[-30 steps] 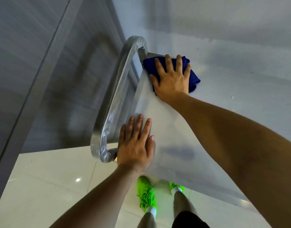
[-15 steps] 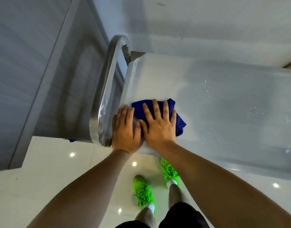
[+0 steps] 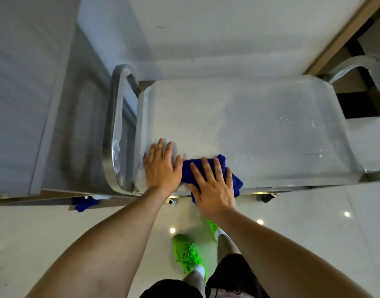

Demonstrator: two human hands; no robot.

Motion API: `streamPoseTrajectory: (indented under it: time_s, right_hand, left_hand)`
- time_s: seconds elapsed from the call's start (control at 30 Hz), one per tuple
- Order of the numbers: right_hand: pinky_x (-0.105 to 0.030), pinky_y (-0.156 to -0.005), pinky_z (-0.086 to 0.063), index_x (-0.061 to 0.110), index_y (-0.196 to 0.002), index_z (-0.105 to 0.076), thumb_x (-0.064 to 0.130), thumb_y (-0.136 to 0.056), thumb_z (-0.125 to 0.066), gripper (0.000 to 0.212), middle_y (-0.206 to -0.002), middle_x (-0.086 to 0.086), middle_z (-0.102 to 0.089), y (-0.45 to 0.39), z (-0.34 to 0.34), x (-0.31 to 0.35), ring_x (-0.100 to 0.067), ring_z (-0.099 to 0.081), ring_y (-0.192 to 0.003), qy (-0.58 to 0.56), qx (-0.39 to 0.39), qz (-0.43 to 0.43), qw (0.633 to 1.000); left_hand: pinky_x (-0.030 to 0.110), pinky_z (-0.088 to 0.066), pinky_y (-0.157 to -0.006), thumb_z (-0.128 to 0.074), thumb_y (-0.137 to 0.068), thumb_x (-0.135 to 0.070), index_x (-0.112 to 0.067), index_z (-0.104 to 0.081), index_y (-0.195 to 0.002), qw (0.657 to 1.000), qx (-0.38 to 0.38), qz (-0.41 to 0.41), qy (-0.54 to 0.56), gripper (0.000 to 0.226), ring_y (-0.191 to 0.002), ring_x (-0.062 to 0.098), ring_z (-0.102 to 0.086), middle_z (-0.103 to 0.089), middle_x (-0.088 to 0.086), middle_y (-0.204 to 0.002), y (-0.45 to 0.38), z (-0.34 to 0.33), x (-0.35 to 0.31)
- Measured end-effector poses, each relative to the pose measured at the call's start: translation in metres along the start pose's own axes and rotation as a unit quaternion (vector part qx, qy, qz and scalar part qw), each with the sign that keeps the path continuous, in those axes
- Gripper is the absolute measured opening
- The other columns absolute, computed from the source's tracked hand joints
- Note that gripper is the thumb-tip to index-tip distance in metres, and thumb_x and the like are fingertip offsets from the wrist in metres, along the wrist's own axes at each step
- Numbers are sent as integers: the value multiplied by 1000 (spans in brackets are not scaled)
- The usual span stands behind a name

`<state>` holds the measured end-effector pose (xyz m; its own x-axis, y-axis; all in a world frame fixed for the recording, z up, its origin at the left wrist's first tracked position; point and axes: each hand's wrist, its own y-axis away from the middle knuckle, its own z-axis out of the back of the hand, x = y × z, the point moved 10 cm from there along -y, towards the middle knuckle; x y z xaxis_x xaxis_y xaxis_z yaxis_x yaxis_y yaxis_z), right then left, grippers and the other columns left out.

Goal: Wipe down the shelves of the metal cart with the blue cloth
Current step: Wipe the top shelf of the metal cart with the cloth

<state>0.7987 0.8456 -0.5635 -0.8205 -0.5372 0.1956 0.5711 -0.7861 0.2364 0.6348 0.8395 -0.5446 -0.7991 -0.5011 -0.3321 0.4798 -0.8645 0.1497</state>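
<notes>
The metal cart's top shelf (image 3: 249, 125) fills the middle of the head view, with water droplets on its right half. A folded blue cloth (image 3: 236, 181) lies at the shelf's near edge, partly hanging over it. My right hand (image 3: 212, 188) presses flat on the cloth with straight, spread fingers. My left hand (image 3: 161, 166) rests flat on the bare shelf just left of the cloth, near the front left corner.
The cart's curved left handle (image 3: 118, 136) stands close to a grey wall panel (image 3: 23, 93). A second handle (image 3: 361, 65) rises at the far right. A caster (image 3: 266, 197) shows under the front edge. Another blue cloth (image 3: 86, 204) lies on the glossy floor.
My right hand has dragged the cloth from the far left corner down to the near edge, then slightly right. The left hand stayed at the front left corner. The view has widened.
</notes>
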Motion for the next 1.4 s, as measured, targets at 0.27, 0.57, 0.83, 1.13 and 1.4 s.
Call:
streamPoseTrajectory:
  time_s: [0.27,0.57,0.83,1.13,1.4]
  right_hand:
    - [-59,-120,-3,38,-158,-4,63,-101,-8,63,-168,-1,-4,-14,11,-66,-34,3,-152,-6,7,-94,996]
    - [-61,-119,-3,36,-158,-8,63,-101,-11,64,-168,-2,-4,-96,29,-100,-36,3,-152,-7,-10,-91,996]
    - [-63,-118,-2,36,-158,-10,63,-101,-13,63,-168,-2,-5,-203,59,-118,-36,3,-152,-6,-28,-70,997]
    - [-63,-119,-2,34,-159,-11,61,-101,-13,64,-168,-4,-8,-290,85,-116,-38,2,-152,7,-44,-37,998]
    - [-63,-119,-3,33,-159,-12,61,-101,-13,64,-167,-5,-12,-301,88,-114,-38,-1,-152,16,-45,-14,999]
  left_hand:
    - [48,-6,-123,-31,-104,-47,-24,-25,-157,996,59,-58,-13,59,-154,28,-7,-15,7,-167,-18,-32,-55]
    - [52,-7,-122,-33,-104,-40,-19,-31,-156,997,34,-55,-33,56,-153,29,-16,-24,7,-165,-53,-44,-80]
    - [56,-14,-121,-37,-101,-41,-13,-38,-154,995,-27,-62,-73,59,-150,33,-24,-29,11,-163,-53,-52,-89]
    - [56,-13,-121,-39,-102,-41,-14,-33,-156,995,-46,-41,-73,60,-151,33,-21,-26,10,-164,-63,-55,-99]
    - [55,-16,-120,-38,-103,-42,-15,-35,-155,995,-64,-26,-77,59,-151,31,-22,-28,9,-164,-64,-55,-100]
